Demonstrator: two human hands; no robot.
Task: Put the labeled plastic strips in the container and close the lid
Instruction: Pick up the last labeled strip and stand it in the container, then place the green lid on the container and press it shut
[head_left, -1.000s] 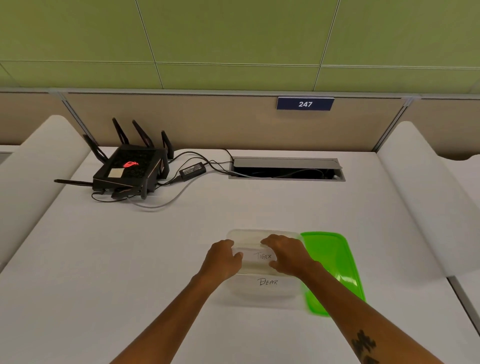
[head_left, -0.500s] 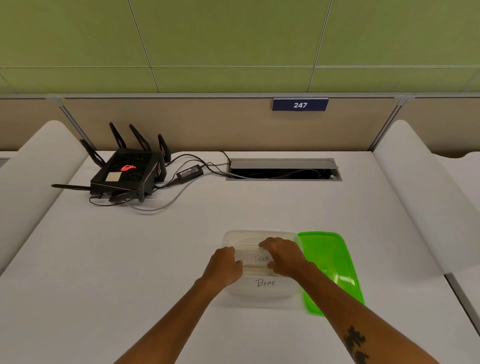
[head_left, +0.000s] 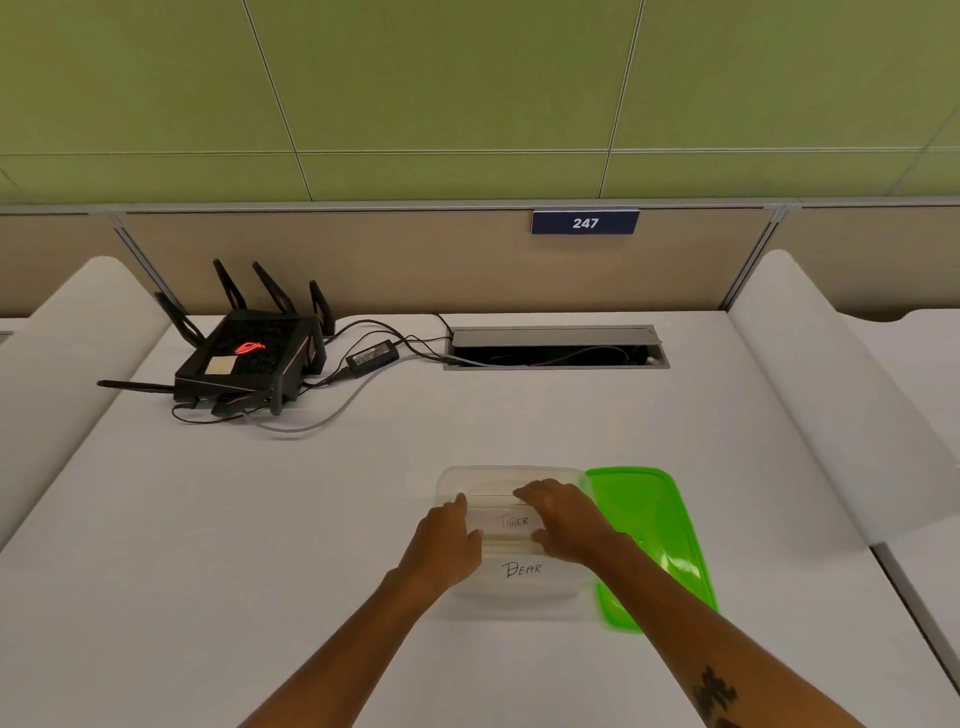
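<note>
We see the left hand at the left end of the strip marked "TIGER", its fingers curled onto the strip's edge and its thumb raised along the far side, so it grips that end. The right hand lies over the strip's right end with fingers bent down across it, thumb at the near edge, holding it as well. Between our hands the strip sits inside the clear plastic container, level with its rim. Nearer to us in the same container lies the strip marked "BEAR", flat and untouched. Just beside the container's right wall the green lid rests on the white desk, partly under our right forearm. Well apart, at the far left, stands a black router with cables running to the cable hatch.
</note>
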